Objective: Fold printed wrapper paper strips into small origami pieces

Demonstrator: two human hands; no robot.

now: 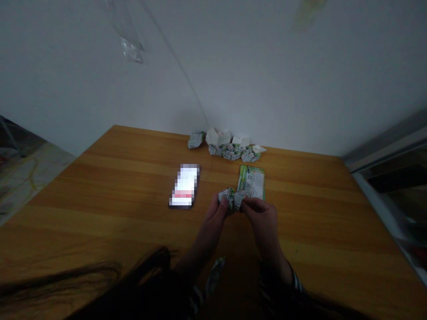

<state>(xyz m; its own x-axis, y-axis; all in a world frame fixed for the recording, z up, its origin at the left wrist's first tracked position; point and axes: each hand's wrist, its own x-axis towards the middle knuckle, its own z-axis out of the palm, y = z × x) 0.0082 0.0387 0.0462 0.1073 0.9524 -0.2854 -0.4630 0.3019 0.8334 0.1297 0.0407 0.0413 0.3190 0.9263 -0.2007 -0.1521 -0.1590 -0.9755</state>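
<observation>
Between my two hands is a piece of folded printed paper (227, 194), white with green and dark print. My left hand (216, 209) grips its left part, thumb on top. The fingertips of my right hand (262, 215) pinch its right edge. Just beyond my right hand lies a flat green-and-white printed packet (255, 180), partly covered by the hand and the paper. Another printed paper piece (215, 275) lies between my forearms, near the front, dim and blurred.
Several crumpled printed paper pieces (231, 152) sit in a row along the wall, with one more paper piece (196, 140) at their left. A phone with a lit, pixelated screen (185, 184) lies left of my hands on the wooden table (116, 178). Strands of hair cross the lower left.
</observation>
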